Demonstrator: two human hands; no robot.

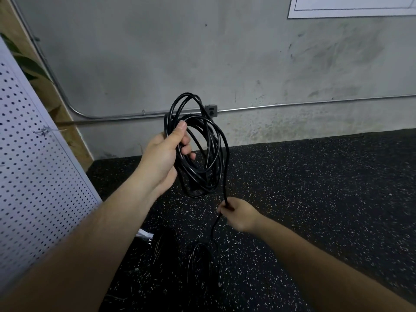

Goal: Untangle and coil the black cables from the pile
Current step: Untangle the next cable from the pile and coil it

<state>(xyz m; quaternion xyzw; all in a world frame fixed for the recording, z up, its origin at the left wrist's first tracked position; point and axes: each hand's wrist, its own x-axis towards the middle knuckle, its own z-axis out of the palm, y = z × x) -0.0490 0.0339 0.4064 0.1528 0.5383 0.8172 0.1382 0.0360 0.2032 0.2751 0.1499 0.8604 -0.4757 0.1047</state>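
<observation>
Hard to make out beneath the right hand (238,213): a dark pile of cables (199,262) on the speckled black floor (315,188). Black on black, with only glints along the loops, and no telling how many cables or how they cross. Just left of that pile, something small and white (145,234), half hidden by the left forearm. Behind the coil (211,154) in the left hand (166,154), partly covered by its upper loops, a grey wall socket (211,110) on a metal pipe (292,105). Cut off at the upper right corner, a white board (351,6). Cut off at the left edge, a white perforated panel (33,165).

Clenched round the black coil, the left hand, up in the air above the floor. Thumb laid over the top of the bundle, fingers wrapped through the ring. Several loose, uneven turns hanging below and to the right of that fist. From the coil's right side, one strand (225,176) dropping straight down into the right hand, lower and to the right of the fist. Pinched there between thumb and curled fingers, fingertips themselves hidden. Below that pinch, trailing on toward the pile.
</observation>
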